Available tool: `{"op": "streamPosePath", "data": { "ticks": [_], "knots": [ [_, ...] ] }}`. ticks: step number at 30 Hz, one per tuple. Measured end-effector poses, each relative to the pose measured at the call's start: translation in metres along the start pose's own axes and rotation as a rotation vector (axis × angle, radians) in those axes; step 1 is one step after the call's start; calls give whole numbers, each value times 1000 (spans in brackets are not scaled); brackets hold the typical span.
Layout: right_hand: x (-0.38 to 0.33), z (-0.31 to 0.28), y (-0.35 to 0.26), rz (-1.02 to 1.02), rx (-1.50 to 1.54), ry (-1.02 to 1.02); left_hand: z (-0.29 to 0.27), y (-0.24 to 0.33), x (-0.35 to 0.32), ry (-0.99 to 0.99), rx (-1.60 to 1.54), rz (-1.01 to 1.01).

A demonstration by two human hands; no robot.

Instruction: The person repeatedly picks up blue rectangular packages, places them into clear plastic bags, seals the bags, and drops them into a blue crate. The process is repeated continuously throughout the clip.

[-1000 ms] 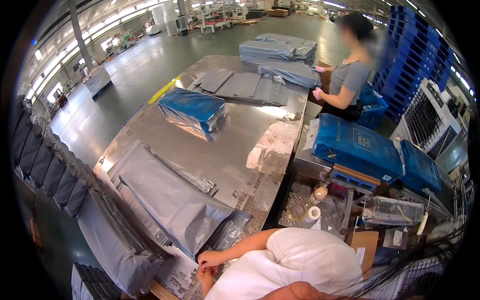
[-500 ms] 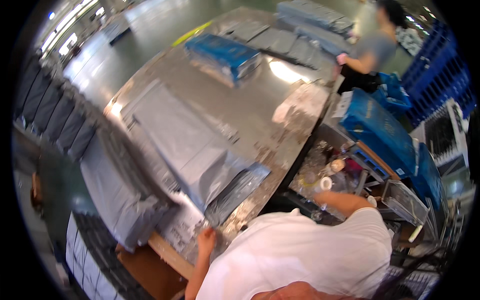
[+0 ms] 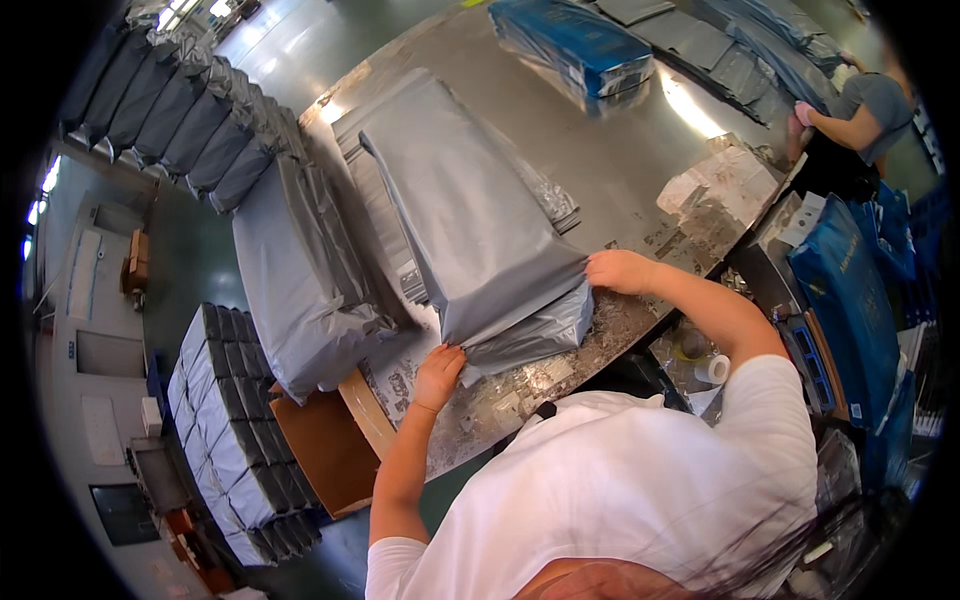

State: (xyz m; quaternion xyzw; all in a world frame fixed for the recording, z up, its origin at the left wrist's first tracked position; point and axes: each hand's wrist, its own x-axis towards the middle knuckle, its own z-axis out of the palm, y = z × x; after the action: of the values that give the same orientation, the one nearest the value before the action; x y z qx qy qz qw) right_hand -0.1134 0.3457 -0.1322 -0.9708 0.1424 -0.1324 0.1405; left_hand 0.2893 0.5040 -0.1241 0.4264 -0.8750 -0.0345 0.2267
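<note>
Grey bag [image 3: 470,220] now under both hands.

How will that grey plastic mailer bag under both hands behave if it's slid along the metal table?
The grey mailer bag looks soft-filled: its film wrinkles and the open end sags flat, so it would likely flop if lifted by one edge. Its glossy skin on the smooth metal table suggests it slides easily. The left hand and right hand grip its near corners, probably to keep it square.
</note>
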Motion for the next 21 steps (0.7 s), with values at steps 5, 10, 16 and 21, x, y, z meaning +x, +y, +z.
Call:
{"op": "streamPosePath", "data": {
  "ticks": [5, 10, 16, 21],
  "knots": [
    [13, -25, -52, 779, 544, 582, -3, 26, -9, 557, -270, -874],
    [52, 25, -20, 1061, 472, 763, 46, -16, 1, 581, -336, -1150],
    [42, 81, -12, 1188, 310, 261, 91, -20, -8, 224, -667, -1396],
    [58, 59, 23, 1139, 448, 283, 92, -34, 26, 389, -215, -1164]
  ]
}}
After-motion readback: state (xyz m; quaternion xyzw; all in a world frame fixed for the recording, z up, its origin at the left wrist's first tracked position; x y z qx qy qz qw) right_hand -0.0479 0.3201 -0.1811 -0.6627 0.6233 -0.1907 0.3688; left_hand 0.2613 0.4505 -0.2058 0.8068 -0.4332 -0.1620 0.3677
